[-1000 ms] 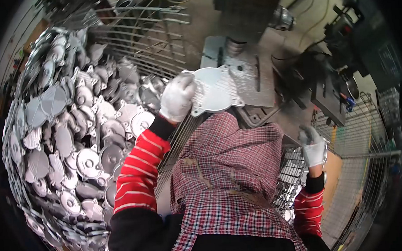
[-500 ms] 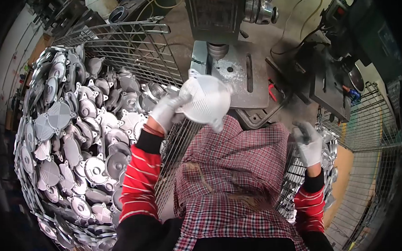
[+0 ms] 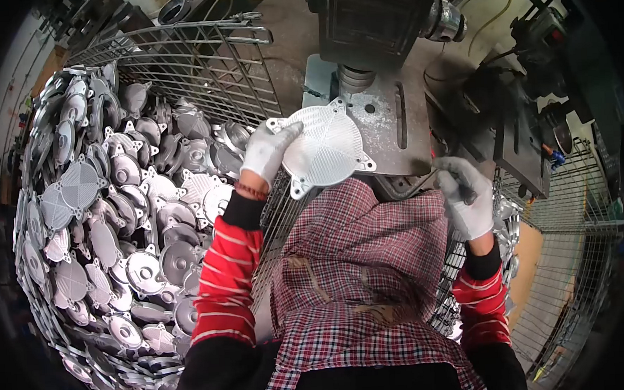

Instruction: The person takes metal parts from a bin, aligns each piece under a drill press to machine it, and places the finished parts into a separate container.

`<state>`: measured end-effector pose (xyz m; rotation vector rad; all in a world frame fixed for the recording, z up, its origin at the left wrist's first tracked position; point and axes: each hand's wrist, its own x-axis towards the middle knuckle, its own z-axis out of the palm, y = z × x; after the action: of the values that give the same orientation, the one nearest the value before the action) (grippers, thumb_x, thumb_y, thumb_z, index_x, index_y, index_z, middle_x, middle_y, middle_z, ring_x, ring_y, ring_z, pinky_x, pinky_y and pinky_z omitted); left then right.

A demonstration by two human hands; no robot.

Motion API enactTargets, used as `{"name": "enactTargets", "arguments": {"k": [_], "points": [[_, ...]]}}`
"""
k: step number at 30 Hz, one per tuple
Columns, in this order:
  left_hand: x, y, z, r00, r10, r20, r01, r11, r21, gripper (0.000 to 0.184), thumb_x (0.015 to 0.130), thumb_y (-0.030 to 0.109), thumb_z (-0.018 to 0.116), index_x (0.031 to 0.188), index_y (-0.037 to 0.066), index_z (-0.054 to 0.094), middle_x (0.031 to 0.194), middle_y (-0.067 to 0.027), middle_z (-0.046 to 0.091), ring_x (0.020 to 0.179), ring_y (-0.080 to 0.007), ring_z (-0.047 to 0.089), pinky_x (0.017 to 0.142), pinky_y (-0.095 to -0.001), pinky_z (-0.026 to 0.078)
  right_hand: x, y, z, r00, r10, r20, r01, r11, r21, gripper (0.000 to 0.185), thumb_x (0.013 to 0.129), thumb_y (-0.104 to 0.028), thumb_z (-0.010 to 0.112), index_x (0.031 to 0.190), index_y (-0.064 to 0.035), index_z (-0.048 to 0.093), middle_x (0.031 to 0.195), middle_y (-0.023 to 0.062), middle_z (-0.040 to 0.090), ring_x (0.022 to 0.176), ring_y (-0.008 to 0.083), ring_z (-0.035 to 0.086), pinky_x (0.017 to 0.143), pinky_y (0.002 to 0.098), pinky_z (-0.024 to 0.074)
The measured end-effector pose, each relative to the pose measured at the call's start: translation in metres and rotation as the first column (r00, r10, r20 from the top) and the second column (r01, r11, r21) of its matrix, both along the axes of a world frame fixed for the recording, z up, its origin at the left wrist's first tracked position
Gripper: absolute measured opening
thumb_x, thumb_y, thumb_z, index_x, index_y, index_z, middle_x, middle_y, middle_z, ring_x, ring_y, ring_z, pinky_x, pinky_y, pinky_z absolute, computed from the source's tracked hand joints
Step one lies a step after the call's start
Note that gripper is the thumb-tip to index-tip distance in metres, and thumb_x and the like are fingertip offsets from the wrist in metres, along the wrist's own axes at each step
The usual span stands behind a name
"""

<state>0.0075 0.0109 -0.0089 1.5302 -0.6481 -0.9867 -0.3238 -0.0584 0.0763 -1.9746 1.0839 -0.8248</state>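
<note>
My left hand point(image 3: 266, 152), in a white glove, grips a round silver metal cover plate point(image 3: 325, 146) by its left edge, thumb on top. The plate has small drilled ears around its rim and a ribbed face turned up. It is held over my lap, near the front left of the drill press table point(image 3: 394, 145). My right hand point(image 3: 466, 195), also gloved, hovers right of the table with curled fingers apart and nothing visible in them. Above the plate's far edge is the drill press chuck point(image 3: 356, 78).
On my left stands a wire basket point(image 3: 238, 65) heaped with metal plates point(image 3: 146, 271). Another wire basket point(image 3: 569, 252) with plates is at my right. The drill press head point(image 3: 380, 18) overhangs the table, and a second machine point(image 3: 524, 141) stands at the right.
The plate has turned and flattened toward me in my left hand, its ears now sharp. My right hand has moved up and slightly left, nearer the drill press table. The view has shifted.
</note>
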Motion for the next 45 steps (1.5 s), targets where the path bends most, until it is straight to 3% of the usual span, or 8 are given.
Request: {"name": "enactTargets", "arguments": {"k": [3,4,9,25,40,42,43,45], "points": [[0.002,-0.017,0.003,0.991,-0.028,-0.130,0.020,0.997,-0.069,0.030,0.084,0.015,0.068,0.102,-0.006,0.058,0.091,-0.0097,0.066,0.078,-0.0142,0.063,0.070,-0.0258,0.051,0.014,-0.020,0.032,0.999,-0.019,0.050,0.022,0.998,-0.063,0.016,0.083,-0.007,0.063,0.099,-0.0027,0.065,0.090,0.0043,0.065,0.078,0.0095,0.058,0.071,0.0231,0.0460],[0.003,-0.021,0.001,0.994,-0.054,-0.097,0.046,0.996,-0.080,0.029,0.084,0.015,0.068,0.102,-0.006,0.058,0.091,-0.0092,0.066,0.078,-0.0141,0.063,0.071,-0.0257,0.050,0.019,-0.039,0.038,0.995,0.049,0.087,-0.008,0.907,-0.421,0.022,0.090,-0.010,0.057,0.110,-0.0027,0.062,0.085,0.0020,0.064,0.062,0.0052,0.056,0.052,0.0181,0.0428],[0.000,-0.027,-0.005,0.999,-0.042,-0.027,0.039,0.993,-0.108,0.026,0.085,0.014,0.067,0.101,-0.004,0.059,0.091,-0.0080,0.066,0.079,-0.0130,0.062,0.070,-0.0254,0.049,0.020,-0.060,0.160,0.793,0.047,0.607,0.102,0.973,-0.208,0.021,0.093,-0.013,0.049,0.106,-0.0002,0.061,0.089,0.0059,0.061,0.064,0.0109,0.054,0.052,0.0244,0.0434],[-0.002,-0.028,0.001,0.995,-0.052,-0.089,0.041,0.991,-0.125,0.028,0.085,0.013,0.068,0.103,-0.005,0.057,0.092,-0.0096,0.066,0.079,-0.0138,0.063,0.071,-0.0256,0.051,0.094,-0.113,0.216,0.737,-0.123,0.665,0.523,0.727,-0.445,0.015,0.088,-0.015,0.058,0.100,-0.0049,0.060,0.074,-0.0016,0.060,0.050,0.0021,0.046,0.045,0.0181,0.0359],[-0.002,-0.031,-0.001,0.999,-0.034,0.019,0.036,0.996,-0.079,0.025,0.087,0.012,0.064,0.106,-0.003,0.057,0.096,-0.0085,0.065,0.083,-0.0128,0.062,0.075,-0.0247,0.050,0.066,-0.043,0.167,0.821,-0.011,0.571,0.436,0.659,-0.613,0.014,0.086,-0.016,0.058,0.093,-0.0048,0.059,0.071,0.0013,0.059,0.048,0.0039,0.044,0.042,0.0186,0.0341],[-0.006,-0.027,0.003,0.990,-0.058,-0.126,0.043,0.992,-0.118,0.030,0.085,0.016,0.068,0.105,-0.003,0.057,0.095,-0.0094,0.066,0.082,-0.0136,0.063,0.073,-0.0253,0.051,0.069,-0.033,0.181,0.850,-0.056,0.524,0.375,0.762,-0.528,0.013,0.086,-0.017,0.058,0.092,-0.0048,0.059,0.070,0.0017,0.059,0.048,0.0041,0.044,0.042,0.0187,0.0339],[-0.003,-0.027,-0.001,0.997,-0.054,-0.048,0.050,0.996,-0.080,0.029,0.085,0.017,0.068,0.104,-0.002,0.059,0.095,-0.0093,0.066,0.081,-0.0129,0.063,0.072,-0.0252,0.050,0.058,-0.037,0.194,0.883,0.057,0.466,0.184,0.872,-0.453,0.015,0.087,-0.016,0.058,0.095,-0.0034,0.060,0.073,0.0027,0.059,0.058,0.0073,0.049,0.050,0.0214,0.0389],[0.006,-0.027,-0.010,0.993,-0.057,0.108,0.064,0.996,-0.062,0.028,0.085,0.018,0.067,0.104,-0.002,0.059,0.095,-0.0092,0.066,0.081,-0.0131,0.062,0.071,-0.0256,0.050,0.016,-0.082,0.188,0.986,-0.151,-0.072,0.020,0.531,-0.847,0.019,0.090,-0.011,0.052,0.102,0.0001,0.060,0.079,0.0055,0.060,0.065,0.0119,0.054,0.056,0.0257,0.0438]]}}
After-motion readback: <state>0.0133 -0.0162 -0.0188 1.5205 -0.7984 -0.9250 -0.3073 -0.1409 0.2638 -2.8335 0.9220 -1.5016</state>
